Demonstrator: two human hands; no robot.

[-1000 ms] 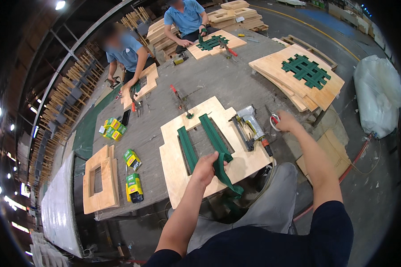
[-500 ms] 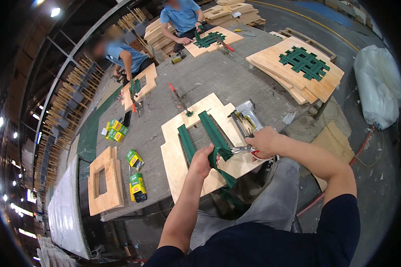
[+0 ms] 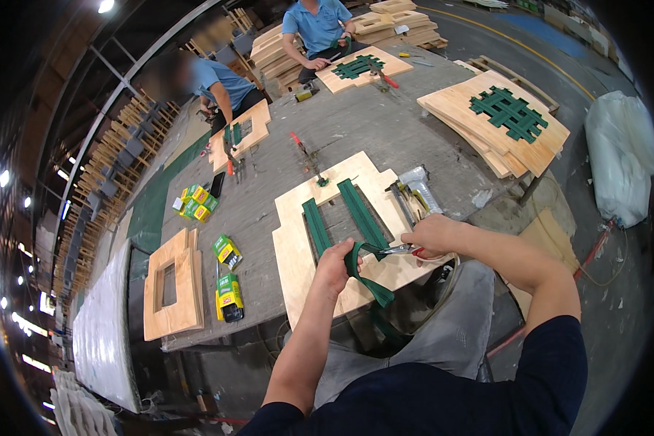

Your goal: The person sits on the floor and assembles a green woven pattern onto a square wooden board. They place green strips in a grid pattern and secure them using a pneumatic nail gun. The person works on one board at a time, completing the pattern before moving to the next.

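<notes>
Left hand [image 3: 336, 263]: thumb and fingers pinch the green webbing strap [image 3: 379, 292] in a fold, likely to steady it for the blades.
Right hand [image 3: 436, 236]: closed round the scissors [image 3: 397, 249]; exact finger placement cannot be told.
Scissors: blades point left, at the strap beside the right strip's near end; whether they bite is too small to tell.
Strap: above the panel's near edge, its tail drooping lapward.
Plywood panel [image 3: 295, 270]: at the bench's [image 3: 258, 196] near edge, probably for easy reach; two green strips [image 3: 360, 212] run along its opening.
Staple gun [image 3: 424, 192]: by the panel's right edge, apparently within right-hand reach.
Green-and-yellow cartons [image 3: 227, 251]: left of the panel, clear of both arms.
</notes>
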